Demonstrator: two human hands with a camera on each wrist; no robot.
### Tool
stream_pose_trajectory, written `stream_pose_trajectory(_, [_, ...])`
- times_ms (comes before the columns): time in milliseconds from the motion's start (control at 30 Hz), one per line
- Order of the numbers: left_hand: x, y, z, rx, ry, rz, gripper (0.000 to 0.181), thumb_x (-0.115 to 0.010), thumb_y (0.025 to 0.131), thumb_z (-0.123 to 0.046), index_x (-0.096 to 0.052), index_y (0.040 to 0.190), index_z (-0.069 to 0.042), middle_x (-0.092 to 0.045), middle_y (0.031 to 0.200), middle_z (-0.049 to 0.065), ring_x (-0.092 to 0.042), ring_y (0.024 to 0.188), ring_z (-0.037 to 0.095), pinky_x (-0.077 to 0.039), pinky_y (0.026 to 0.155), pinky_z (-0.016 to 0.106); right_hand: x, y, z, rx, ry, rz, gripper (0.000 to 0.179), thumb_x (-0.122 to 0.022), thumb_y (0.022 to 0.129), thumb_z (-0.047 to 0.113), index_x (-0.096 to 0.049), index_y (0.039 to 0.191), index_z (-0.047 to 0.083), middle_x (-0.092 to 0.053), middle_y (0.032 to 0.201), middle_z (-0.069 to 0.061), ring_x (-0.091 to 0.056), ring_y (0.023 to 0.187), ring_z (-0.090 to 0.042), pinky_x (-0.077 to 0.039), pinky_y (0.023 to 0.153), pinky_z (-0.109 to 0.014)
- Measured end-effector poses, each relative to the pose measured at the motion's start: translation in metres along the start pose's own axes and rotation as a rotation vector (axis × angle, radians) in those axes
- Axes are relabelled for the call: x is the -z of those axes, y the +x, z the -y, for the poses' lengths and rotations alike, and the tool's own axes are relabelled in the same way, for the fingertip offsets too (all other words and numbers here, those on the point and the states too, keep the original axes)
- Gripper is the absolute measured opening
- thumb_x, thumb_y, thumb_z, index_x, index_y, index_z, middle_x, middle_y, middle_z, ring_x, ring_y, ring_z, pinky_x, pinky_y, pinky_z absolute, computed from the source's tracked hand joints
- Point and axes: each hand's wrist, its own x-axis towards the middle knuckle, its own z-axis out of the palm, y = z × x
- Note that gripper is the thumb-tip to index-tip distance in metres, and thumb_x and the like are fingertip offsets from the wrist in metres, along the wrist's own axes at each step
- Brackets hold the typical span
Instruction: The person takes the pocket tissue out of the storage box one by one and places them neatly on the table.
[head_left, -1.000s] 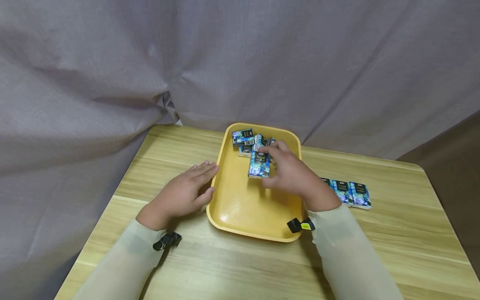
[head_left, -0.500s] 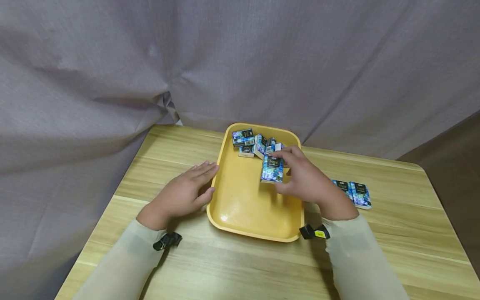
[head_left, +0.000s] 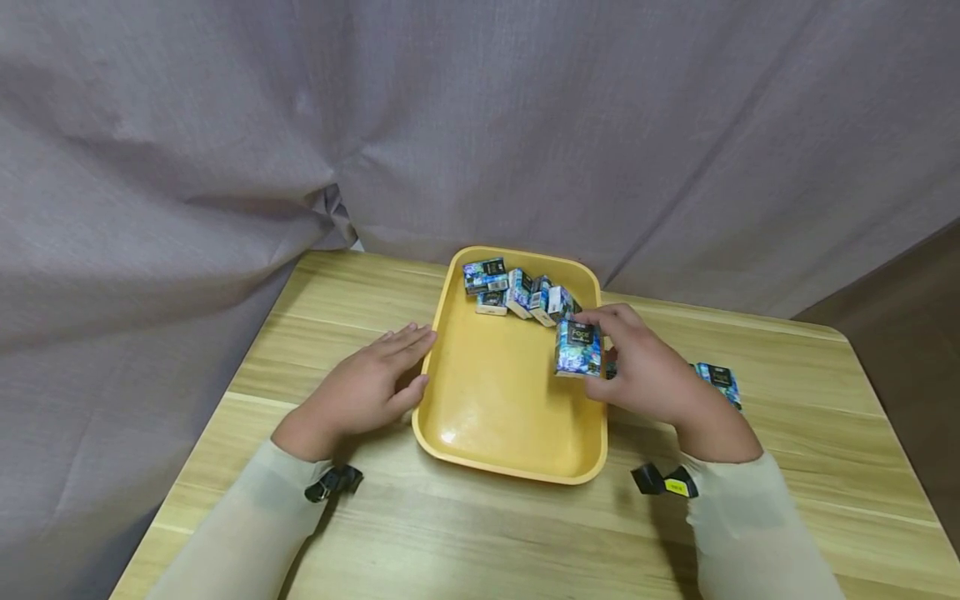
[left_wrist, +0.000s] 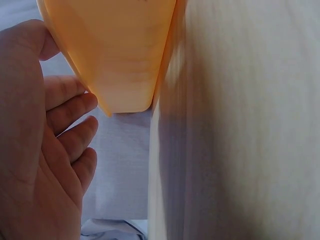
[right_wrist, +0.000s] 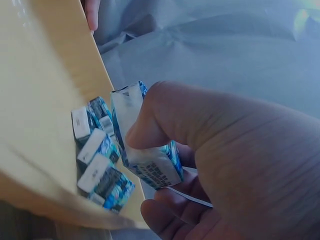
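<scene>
Over the right side of the yellow tray point(head_left: 510, 476), my right hand point(head_left: 648, 375) pinches a small blue pack of tissues point(head_left: 577, 347) between thumb and fingers. In the right wrist view the thumb presses the white side of this tissue pack point(right_wrist: 123, 107). My left hand point(head_left: 363, 387) rests at the tray's left rim, fingers fairly straight. The left wrist view has its fingertips and thumb touching the tray's outer edge point(left_wrist: 82, 75). Several similar tissue packs point(head_left: 519, 293) lie together at the tray's far end, some leaning on others.
On the wooden table point(head_left: 420, 542), right of the tray, another tissue pack point(head_left: 718, 382) lies partly behind my right wrist; the forearm hides part of that area. A grey curtain point(head_left: 480, 125) hangs along the table's back and left edges.
My right hand has moved right and slightly nearer with the held tissue pack, uncovering packs at the tray's far end and covering more of those on the table. The left hand stays put.
</scene>
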Motion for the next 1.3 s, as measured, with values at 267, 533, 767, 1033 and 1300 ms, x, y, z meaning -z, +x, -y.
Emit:
stream_pose_trajectory(267, [0.002, 0.0, -0.002, 0.011, -0.008, 0.007, 0.067, -0.054, 0.116, -0.044, -0.045, 0.173, -0.011, -0.045, 0.179, 0.007, -0.041, 0.169, 0.03, -0.034, 0.14, 0.054, 0.006, -0.012, -0.014, -0.003, 0.03, -0.027, 0.084, -0.085, 0.088, 0.006, -0.05, 0.164, 0.007, -0.046, 0.161, -0.02, -0.07, 0.115, -0.035, -0.065, 0.098, -0.053])
stream_pose_trajectory(533, [0.002, 0.001, -0.004, 0.009, -0.011, 0.015, 0.067, -0.054, 0.116, -0.045, -0.044, 0.173, -0.012, -0.044, 0.179, 0.006, -0.04, 0.169, 0.029, -0.033, 0.141, 0.052, 0.011, -0.026, -0.03, -0.017, 0.036, -0.054, 0.084, -0.083, 0.088, 0.0, -0.049, 0.164, 0.002, -0.044, 0.163, -0.022, -0.067, 0.12, -0.035, -0.066, 0.098, -0.05])
stream_pose_trajectory(767, [0.001, -0.001, -0.001, 0.027, -0.003, 0.02, 0.067, -0.053, 0.116, -0.046, -0.044, 0.174, -0.014, -0.044, 0.18, 0.003, -0.039, 0.169, 0.026, -0.032, 0.141, 0.05, 0.015, -0.035, -0.042, -0.056, -0.03, -0.069, 0.086, -0.084, 0.088, 0.004, -0.048, 0.166, 0.006, -0.043, 0.165, -0.022, -0.066, 0.108, -0.032, -0.06, 0.084, -0.036])
stream_pose_trajectory(1033, [0.001, 0.0, -0.001, 0.021, -0.005, 0.016, 0.066, -0.053, 0.116, -0.045, -0.045, 0.173, -0.013, -0.044, 0.18, 0.005, -0.04, 0.169, 0.027, -0.033, 0.141, 0.05, 0.021, -0.045, -0.062, -0.083, -0.076, -0.098, 0.089, -0.084, 0.088, 0.005, -0.046, 0.167, 0.003, -0.04, 0.167, -0.027, -0.067, 0.112, -0.039, -0.062, 0.088, -0.049])
stream_pose_trajectory(1300, [0.003, -0.001, -0.004, 0.009, -0.012, 0.007, 0.066, -0.055, 0.116, -0.044, -0.046, 0.173, -0.011, -0.045, 0.179, 0.007, -0.042, 0.168, 0.03, -0.035, 0.14, 0.053, 0.031, -0.056, -0.086, -0.149, -0.059, -0.075, 0.09, -0.081, 0.092, 0.005, -0.039, 0.171, 0.001, -0.032, 0.172, -0.032, -0.065, 0.124, -0.053, -0.062, 0.093, -0.063])
